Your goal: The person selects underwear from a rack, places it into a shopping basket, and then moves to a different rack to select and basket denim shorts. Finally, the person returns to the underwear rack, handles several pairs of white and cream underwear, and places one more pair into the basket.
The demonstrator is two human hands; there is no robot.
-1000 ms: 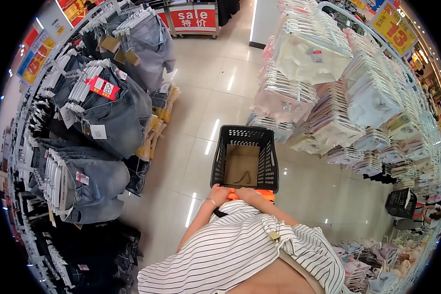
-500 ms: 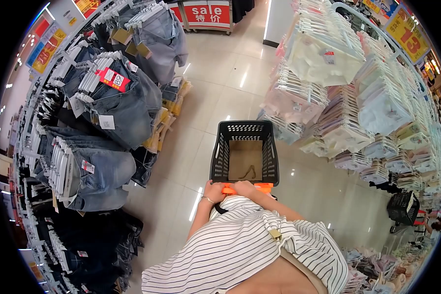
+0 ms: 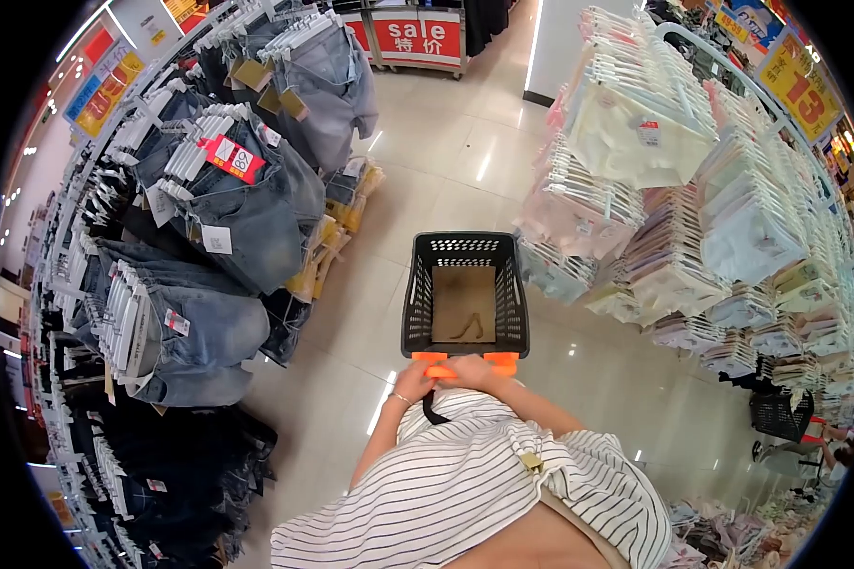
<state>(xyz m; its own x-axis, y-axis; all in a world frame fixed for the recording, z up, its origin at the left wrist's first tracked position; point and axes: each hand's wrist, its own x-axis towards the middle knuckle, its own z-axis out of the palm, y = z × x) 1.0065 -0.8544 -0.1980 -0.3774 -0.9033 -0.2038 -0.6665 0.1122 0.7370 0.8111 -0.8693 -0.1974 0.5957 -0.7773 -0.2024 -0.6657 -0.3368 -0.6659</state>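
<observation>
A black shopping cart basket (image 3: 414,294) with perforated sides stands straight ahead of me, its brown bottom bare except for a dark mark or strip near the close end. Across its near side runs an orange handle (image 3: 503,364). My left hand (image 3: 414,381) is closed around the left part of this handle, a thin bracelet on the wrist. Beside it, my right hand (image 3: 471,370) grips the middle from above, fingers curled. A dark strap (image 3: 433,410) hangs just below the hands, against the striped shirt.
Racks of denim shorts (image 3: 242,213) line the left side. Pale underwear on hangers (image 3: 640,123) fills the right. A sale stand (image 3: 417,40) is at the far end of the tiled aisle (image 3: 436,152). Another black basket (image 3: 780,415) is at right, near a person.
The cart has shifted slightly left in view, and the racks slightly right. My left hand has moved a little lower, showing more orange at the handle's left end.
</observation>
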